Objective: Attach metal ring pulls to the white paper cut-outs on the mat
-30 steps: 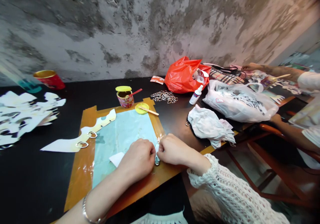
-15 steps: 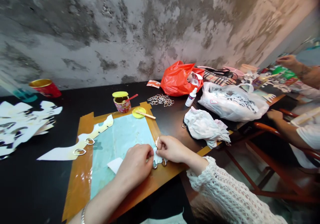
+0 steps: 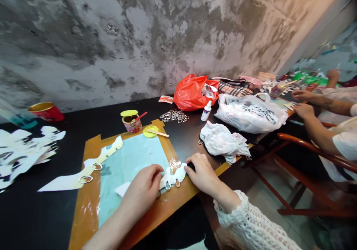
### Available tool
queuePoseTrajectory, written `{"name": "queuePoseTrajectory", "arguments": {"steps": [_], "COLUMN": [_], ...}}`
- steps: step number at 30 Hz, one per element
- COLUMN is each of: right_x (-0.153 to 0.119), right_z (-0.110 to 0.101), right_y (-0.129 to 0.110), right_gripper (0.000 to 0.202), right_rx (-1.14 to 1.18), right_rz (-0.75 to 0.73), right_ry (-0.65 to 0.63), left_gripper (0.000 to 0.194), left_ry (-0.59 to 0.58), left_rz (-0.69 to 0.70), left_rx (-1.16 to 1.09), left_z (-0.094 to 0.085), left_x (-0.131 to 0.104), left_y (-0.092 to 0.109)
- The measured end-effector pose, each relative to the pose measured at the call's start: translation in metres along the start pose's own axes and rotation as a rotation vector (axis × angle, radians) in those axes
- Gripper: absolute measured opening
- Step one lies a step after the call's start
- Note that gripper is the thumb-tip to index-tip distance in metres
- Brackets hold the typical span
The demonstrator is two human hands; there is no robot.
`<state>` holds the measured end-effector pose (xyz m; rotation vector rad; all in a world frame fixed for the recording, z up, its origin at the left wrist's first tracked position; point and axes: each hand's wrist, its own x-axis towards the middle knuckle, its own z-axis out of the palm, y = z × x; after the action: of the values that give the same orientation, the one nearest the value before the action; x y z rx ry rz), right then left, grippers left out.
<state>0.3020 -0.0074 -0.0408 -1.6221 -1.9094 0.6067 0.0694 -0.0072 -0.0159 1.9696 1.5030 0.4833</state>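
Note:
A white wavy-edged strip (image 3: 173, 175) with metal rings on its lower edge lies across the right part of a blue sheet (image 3: 134, 153) bordered with brown tape. My left hand (image 3: 145, 185) holds its left part, the fingers bent together. My right hand (image 3: 201, 172) pinches its right end between thumb and finger. Further left, a second white strip (image 3: 67, 179) carries two rings (image 3: 86, 179) and lies partly on the sheet. Behind the sheet stand an open tub (image 3: 132, 122) and a yellow lid (image 3: 151, 131) with a wooden stick (image 3: 160, 133) on it.
Metal rings (image 3: 174, 116) lie in a pile near a red bag (image 3: 188, 93). A white bottle (image 3: 206, 111), a crumpled cloth (image 3: 223, 140) and a clear bag (image 3: 245, 112) are on the right. White cutouts (image 3: 25, 149) are stacked left. Another person's hands (image 3: 305, 105) are far right.
My hands have moved apart, my right hand to the right, and more of the white strip shows between them. The camera view has shifted slightly.

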Motion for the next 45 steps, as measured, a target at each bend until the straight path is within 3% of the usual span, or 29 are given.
{"name": "queuePoseTrajectory", "arguments": {"steps": [7, 10, 13, 17, 20, 23, 27, 31, 34, 40, 45], "right_x": [0.005, 0.005, 0.007, 0.015, 0.022, 0.030, 0.040, 0.047, 0.046, 0.040, 0.042], "right_z": [0.003, 0.001, -0.003, -0.011, -0.015, -0.015, -0.007, 0.010, 0.021, 0.029, 0.034], "right_y": [-0.001, -0.003, -0.010, -0.021, -0.028, -0.031, -0.030, -0.028, -0.034, -0.057, -0.070], "right_gripper": [0.005, 0.002, 0.001, 0.004, 0.005, 0.003, 0.005, 0.037, 0.056, 0.038, 0.024], "right_rx": [0.194, 0.327, 0.414, 0.456, 0.465, 0.464, 0.634, 1.088, 1.264, 1.188, 1.154], "right_rz": [0.015, 0.025, -0.028, -0.157, -0.218, -0.236, -0.150, 0.034, 0.234, 0.358, 0.327], "right_ry": [0.012, -0.008, -0.033, -0.060, -0.075, -0.064, -0.090, -0.135, -0.202, -0.451, -0.445], "left_gripper": [0.024, 0.031, 0.040, 0.053, 0.042, 0.031, 0.032, 0.036, 0.036, 0.034, 0.034], "left_ry": [0.127, 0.226, 0.254, 0.084, -0.122, -0.235, -0.242, -0.186, -0.094, -0.011, -0.012], "left_rz": [0.059, 0.095, 0.115, 0.079, -0.015, -0.067, -0.117, -0.167, -0.193, -0.194, -0.191], "left_rx": [0.000, 0.015, 0.051, 0.033, -0.071, -0.199, -0.333, -0.479, -0.570, -0.712, -0.754], "left_z": [0.000, -0.003, -0.012, -0.025, -0.032, -0.034, -0.033, -0.036, -0.040, -0.042, -0.039], "left_x": [0.002, 0.004, 0.008, 0.015, 0.021, 0.023, 0.021, 0.018, 0.015, 0.013, 0.012], "left_y": [-0.006, -0.011, -0.015, -0.013, -0.009, -0.007, -0.010, -0.012, -0.010, -0.006, -0.005]}}
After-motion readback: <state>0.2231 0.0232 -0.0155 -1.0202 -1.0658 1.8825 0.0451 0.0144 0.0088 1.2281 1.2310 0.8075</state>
